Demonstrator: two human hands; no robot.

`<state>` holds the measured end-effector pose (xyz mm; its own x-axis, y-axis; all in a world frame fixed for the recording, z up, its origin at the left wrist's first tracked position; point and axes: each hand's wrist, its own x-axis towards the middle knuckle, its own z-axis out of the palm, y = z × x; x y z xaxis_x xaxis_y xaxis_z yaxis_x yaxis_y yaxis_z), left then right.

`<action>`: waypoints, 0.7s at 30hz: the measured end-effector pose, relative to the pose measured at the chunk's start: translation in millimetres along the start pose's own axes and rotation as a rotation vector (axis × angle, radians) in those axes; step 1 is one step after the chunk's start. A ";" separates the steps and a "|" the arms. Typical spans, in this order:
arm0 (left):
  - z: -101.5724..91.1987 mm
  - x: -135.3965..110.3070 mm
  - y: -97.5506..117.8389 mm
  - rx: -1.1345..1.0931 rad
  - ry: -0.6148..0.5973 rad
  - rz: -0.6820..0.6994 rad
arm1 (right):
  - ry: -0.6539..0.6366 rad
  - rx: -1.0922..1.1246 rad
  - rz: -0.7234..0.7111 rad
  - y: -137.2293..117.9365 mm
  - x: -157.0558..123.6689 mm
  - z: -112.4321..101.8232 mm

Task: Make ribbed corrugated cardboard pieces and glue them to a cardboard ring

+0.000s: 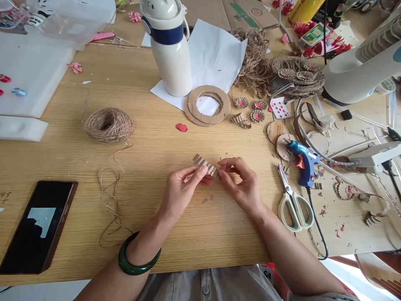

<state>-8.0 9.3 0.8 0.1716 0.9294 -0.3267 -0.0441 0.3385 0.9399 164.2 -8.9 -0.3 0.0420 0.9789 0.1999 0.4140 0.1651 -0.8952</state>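
Observation:
Between my two hands is a short strip of corrugated cardboard point(201, 161), its ridges showing, raised a little over the wooden table. My left hand point(187, 182) pinches it near the middle with thumb and fingertips. At the strip's right end, my right hand point(239, 179) closes thumb and forefinger on it. Beyond my hands lie small red paper discs point(181, 127), partly overlapping. Farther right sit several small pleated cardboard rosettes point(257, 116) with red centres, beside two plain cardboard coils point(238, 118). Cardboard rings point(191, 109) lie stacked behind the discs.
A twine ball point(109, 125) trails loose cord on the left, near a phone point(39, 225). A white bottle point(171, 54) stands at the back. To the right are scissors point(294, 207), a blue glue gun point(305, 161), a power strip point(376, 158) and scattered scraps.

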 end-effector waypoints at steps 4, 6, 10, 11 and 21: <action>1.0 0.5 -2.4 0.051 0.026 0.007 | 0.031 -0.265 -0.275 -3.5 1.3 -2.5; 1.4 0.6 -3.1 0.068 0.024 0.012 | 0.004 -0.311 -0.325 -3.4 0.6 -2.6; 1.9 0.0 -3.0 0.080 0.014 0.027 | -0.035 -0.347 -0.358 -1.9 -1.0 -1.8; 2.0 -0.5 -2.6 0.088 0.015 0.034 | -0.038 -0.348 -0.360 -1.8 -1.0 -1.7; 1.5 -2.0 -0.4 0.153 0.016 0.065 | -0.163 -0.422 -0.395 -2.4 0.4 -0.8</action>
<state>-6.8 7.1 1.2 0.1572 0.9514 -0.2648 0.0961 0.2522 0.9629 163.9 -9.0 2.2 -0.3147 0.8644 0.3922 0.6962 0.4911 -0.5236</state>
